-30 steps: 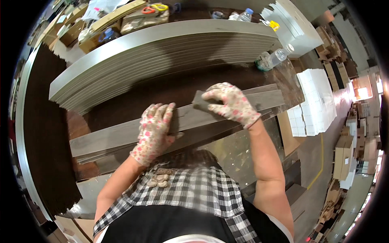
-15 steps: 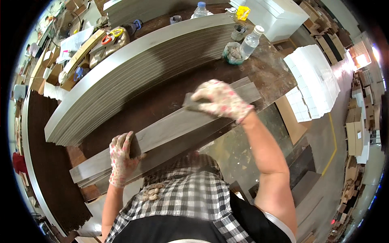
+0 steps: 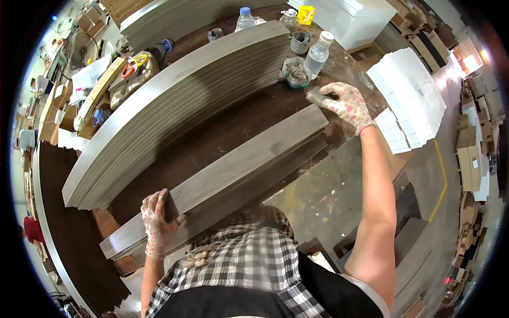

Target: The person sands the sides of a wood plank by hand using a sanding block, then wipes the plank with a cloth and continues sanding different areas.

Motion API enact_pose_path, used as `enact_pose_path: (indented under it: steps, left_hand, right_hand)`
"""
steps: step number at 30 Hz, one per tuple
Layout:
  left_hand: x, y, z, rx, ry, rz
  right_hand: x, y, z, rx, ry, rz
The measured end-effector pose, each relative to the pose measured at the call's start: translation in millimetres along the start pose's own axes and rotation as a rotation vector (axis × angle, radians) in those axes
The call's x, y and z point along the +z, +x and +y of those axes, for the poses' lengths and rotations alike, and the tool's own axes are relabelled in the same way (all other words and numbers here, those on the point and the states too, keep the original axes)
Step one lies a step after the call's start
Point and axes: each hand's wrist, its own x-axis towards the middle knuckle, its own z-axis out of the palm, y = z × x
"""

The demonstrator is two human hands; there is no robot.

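Observation:
My left hand [image 3: 157, 221], in a floral-patterned glove, grips a long grey board [image 3: 241, 161] near its left end, with fingers over the top and thumb along the near edge. The board lies slantwise on at least one more grey board [image 3: 275, 165] at the table's near side. Just past the board's far right end, my right hand [image 3: 350, 106], gloved alike, is raised with its fingers closed on a small grey pad [image 3: 316, 97]. What the pad is made of cannot be told.
Behind the boards stands a long stack of grey boards [image 3: 175, 114] on the brown table [image 3: 233, 135]. At its right end are a clear bottle [image 3: 318, 54], a dark cup [image 3: 300, 42] and a jar with rags [image 3: 296, 73]. White panels [image 3: 408, 95] stand to the right.
My right hand has moved right and away from me with the grey pad, from the board's middle to beyond its right end. My left hand still holds the board near its left end.

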Motion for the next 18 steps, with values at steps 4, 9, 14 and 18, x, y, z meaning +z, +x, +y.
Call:
enact_pose_path:
  steps: [4, 9, 14, 18]
  left_hand:
    - [0, 0, 2, -0.032, -0.005, -0.010]
    - [0, 1, 7, -0.012, -0.025, 0.037]
    - [2, -2, 3, 0.022, -0.028, 0.075]
    - [4, -1, 0, 0.024, 0.010, 0.027]
  right_hand:
    - [3, 3, 0, -0.015, 0.138, 0.038]
    - [4, -37, 23, 0.021, 0.234, 0.007]
    - [1, -96, 47, 0.119, 0.391, 0.037]
    - [37, -91, 22, 0.118, 0.304, 0.425]
